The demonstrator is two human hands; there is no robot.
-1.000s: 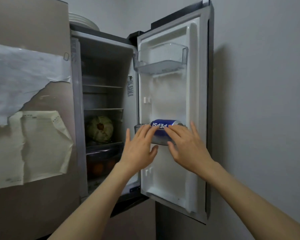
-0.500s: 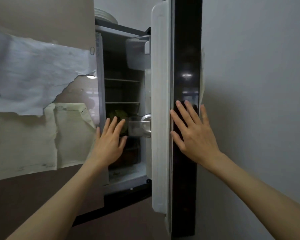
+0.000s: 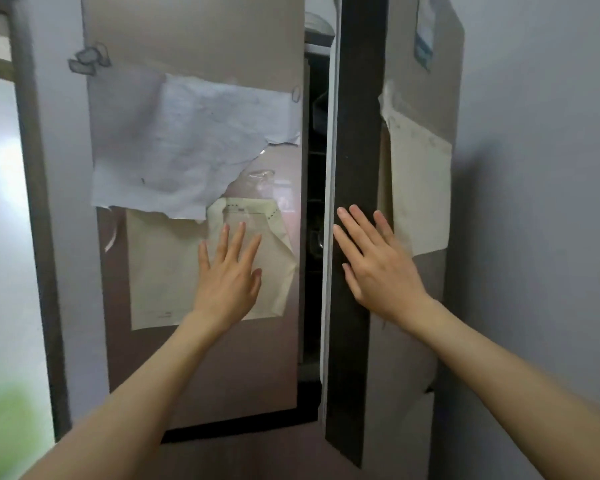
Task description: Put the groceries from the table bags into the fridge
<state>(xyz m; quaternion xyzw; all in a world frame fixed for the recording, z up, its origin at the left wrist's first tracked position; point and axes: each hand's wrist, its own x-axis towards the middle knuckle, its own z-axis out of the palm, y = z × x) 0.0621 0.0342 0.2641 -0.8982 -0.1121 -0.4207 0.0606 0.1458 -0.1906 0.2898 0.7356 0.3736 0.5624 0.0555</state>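
Fridge (image 3: 201, 39) straight ahead, two doors: left door (image 3: 222, 358) shut, right door (image 3: 355, 133) nearly shut, only a narrow dark gap (image 3: 312, 188) between them. No groceries visible; interior too dark to tell. Two hands: left hand (image 3: 229, 282) flat, fingers spread, against a cream paper sheet (image 3: 167, 271) on the left door; right hand (image 3: 378, 261) flat and open, gripping nothing, on the right door's dark edge. Three sheets counted: torn white paper (image 3: 187, 143) above the cream one, another cream sheet (image 3: 420, 188) on the right door's face. Blue-white sticker (image 3: 425, 36) high on that door. Grey wall (image 3: 541, 168) at right, bright door frame (image 3: 28, 168) at left.
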